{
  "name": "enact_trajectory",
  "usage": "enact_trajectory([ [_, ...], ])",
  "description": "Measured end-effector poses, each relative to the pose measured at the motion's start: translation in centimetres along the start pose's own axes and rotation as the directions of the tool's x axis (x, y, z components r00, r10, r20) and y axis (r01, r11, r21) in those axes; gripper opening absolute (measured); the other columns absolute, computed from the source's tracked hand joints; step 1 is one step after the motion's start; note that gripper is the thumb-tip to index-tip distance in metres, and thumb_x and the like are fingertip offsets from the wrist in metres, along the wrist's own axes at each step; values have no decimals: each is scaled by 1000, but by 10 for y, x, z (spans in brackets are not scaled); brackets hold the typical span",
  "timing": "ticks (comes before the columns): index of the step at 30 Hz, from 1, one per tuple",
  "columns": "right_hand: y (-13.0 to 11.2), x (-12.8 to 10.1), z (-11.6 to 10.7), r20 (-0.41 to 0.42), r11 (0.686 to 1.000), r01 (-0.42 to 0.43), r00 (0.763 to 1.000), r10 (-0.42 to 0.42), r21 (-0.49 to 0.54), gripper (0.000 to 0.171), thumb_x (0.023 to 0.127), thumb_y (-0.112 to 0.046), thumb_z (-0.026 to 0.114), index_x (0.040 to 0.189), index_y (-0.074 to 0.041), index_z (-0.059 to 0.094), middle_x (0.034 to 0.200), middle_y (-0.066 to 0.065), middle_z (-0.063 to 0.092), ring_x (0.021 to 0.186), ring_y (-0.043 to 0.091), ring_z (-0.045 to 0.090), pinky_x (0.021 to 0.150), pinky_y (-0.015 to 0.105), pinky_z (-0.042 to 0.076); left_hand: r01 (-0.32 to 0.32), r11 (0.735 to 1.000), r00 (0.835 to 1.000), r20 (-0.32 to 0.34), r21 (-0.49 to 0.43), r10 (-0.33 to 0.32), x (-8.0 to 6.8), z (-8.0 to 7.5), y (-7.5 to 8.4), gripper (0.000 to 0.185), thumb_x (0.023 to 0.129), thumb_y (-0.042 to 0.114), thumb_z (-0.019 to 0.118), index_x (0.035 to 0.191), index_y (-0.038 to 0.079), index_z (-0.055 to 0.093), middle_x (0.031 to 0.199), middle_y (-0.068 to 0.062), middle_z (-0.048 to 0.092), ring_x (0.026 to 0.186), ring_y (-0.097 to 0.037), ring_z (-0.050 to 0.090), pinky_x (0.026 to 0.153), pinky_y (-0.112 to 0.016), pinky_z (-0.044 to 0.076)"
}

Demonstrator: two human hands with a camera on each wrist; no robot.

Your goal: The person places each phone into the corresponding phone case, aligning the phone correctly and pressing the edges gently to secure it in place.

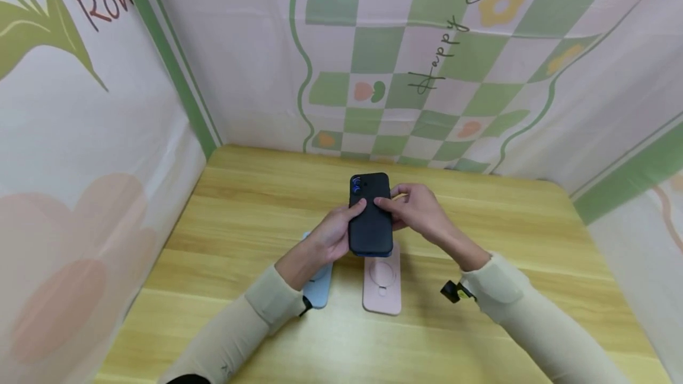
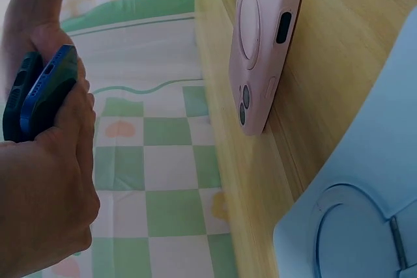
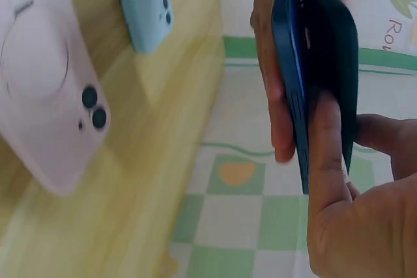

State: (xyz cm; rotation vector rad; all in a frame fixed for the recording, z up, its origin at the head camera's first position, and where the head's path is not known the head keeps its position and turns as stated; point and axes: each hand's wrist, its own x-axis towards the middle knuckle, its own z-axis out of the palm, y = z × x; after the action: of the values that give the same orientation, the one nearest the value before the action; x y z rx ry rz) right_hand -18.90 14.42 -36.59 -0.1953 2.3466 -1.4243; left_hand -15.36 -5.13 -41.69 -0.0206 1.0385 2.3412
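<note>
My left hand (image 1: 333,233) holds a dark blue phone (image 3: 287,37) together with its black phone case (image 1: 370,233), above the table. Its thumb lies on the back of the case, and its fingers support the phone's other side. The case stands partly away from the phone, with a wedge-shaped gap between them in the right wrist view. My right hand (image 1: 418,209) pinches one long edge of the case. Its index finger reaches into that gap while the thumb presses on the case's outer back.
A pink phone case (image 1: 382,298) with a ring on its back lies on the wooden table (image 1: 240,212) below the hands. Left of it, a light blue case (image 1: 319,292) is partly covered by the left forearm. Patterned fabric (image 1: 256,76) hangs behind the table.
</note>
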Motion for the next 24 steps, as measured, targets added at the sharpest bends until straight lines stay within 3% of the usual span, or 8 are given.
enact_trajectory([
  [6, -3, -2, -7, -43, 986, 78, 995, -85, -147, 32, 102, -24, 74, 111, 7, 68, 82, 13, 79, 68, 26, 77, 63, 35, 67, -13, 1000, 1000, -5, 10, 13, -1, 0, 0, 54, 118, 26, 35, 163, -2, 28, 163, -21, 44, 153, -33, 40, 126, -48, 36],
  [10, -3, -1, -11, -86, 949, 138, 982, -168, -283, 28, 101, -26, 75, 104, 1, 73, 79, 9, 78, 67, 24, 76, 59, 31, 65, -23, 999, 1000, -3, 27, 23, -1, 1, 0, 52, 118, 22, 35, 162, -4, 27, 159, -26, 46, 147, -42, 46, 123, -52, 39],
  [13, -1, 3, -15, -106, 927, 170, 971, -216, -333, 26, 102, -27, 73, 107, -1, 75, 88, 11, 79, 71, 23, 76, 61, 29, 64, -26, 998, 1000, -4, 50, 26, -2, 2, 0, 50, 117, 20, 35, 161, -5, 30, 155, -32, 49, 141, -45, 53, 121, -54, 42],
  [15, 0, 7, -17, -101, 930, 177, 970, -220, -322, 29, 105, -28, 70, 115, -2, 75, 100, 14, 79, 79, 25, 77, 65, 30, 65, -20, 998, 1000, -3, 65, 21, -2, 2, 0, 49, 117, 20, 36, 159, -6, 34, 152, -34, 51, 140, -44, 55, 120, -55, 43],
  [19, 0, 15, -21, -54, 967, 136, 987, -151, -214, 37, 109, -30, 62, 132, -2, 71, 121, 18, 75, 100, 27, 75, 81, 36, 67, 6, 994, 1000, 6, 105, -6, -3, 3, -2, 48, 117, 17, 38, 158, -8, 36, 151, -33, 53, 142, -41, 53, 120, -51, 44],
  [24, -2, 21, -22, 0, 996, 57, 998, -58, -67, 39, 109, -29, 63, 129, 3, 72, 115, 17, 75, 93, 19, 75, 85, 37, 66, 31, 991, 999, 19, 131, -34, -4, 4, -4, 47, 116, 14, 40, 158, -7, 37, 149, -33, 54, 142, -42, 52, 119, -51, 44],
])
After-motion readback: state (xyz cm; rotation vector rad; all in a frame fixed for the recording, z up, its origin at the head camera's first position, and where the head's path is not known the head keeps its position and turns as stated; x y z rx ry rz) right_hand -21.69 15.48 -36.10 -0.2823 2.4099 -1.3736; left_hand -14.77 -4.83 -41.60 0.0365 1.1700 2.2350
